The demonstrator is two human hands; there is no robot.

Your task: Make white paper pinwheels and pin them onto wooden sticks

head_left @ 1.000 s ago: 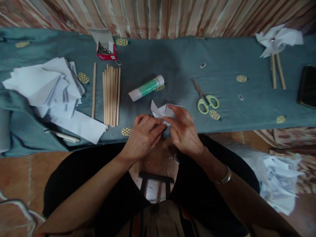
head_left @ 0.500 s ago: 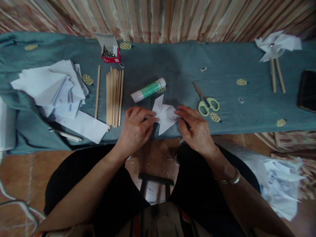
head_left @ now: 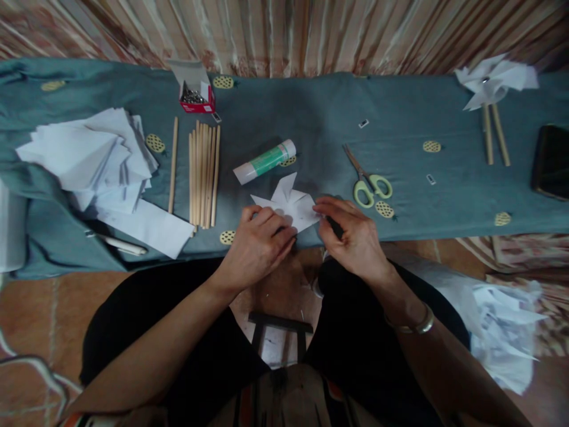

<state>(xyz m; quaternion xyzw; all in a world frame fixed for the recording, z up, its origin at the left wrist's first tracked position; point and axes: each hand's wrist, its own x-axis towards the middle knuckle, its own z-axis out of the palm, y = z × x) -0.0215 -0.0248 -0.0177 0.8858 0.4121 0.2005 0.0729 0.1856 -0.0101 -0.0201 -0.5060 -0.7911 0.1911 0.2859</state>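
Note:
A white paper pinwheel (head_left: 296,209) with folded, pointed blades lies at the table's near edge between my hands. My left hand (head_left: 262,240) is closed on its lower left part, fingers curled and covering the lower blade. My right hand (head_left: 349,231) pinches the blade at its right side between thumb and fingers. Just beyond the pinwheel lies a glue stick (head_left: 265,161) with a green label. To the right rest scissors (head_left: 372,185) with pale green handles, their blades pointing away from me.
Wooden sticks (head_left: 204,175) lie bundled at left, with one stick (head_left: 173,166) apart. Farther left are stacked paper sheets (head_left: 98,157) and a white pen (head_left: 120,243). A red box (head_left: 197,101) holds metal pins. Finished pinwheels (head_left: 493,86) and a dark phone (head_left: 551,163) are at right.
My left hand has slid from the pinwheel's left blade to its lower blade, uncovering the left point. My right hand keeps its pinch on the right side.

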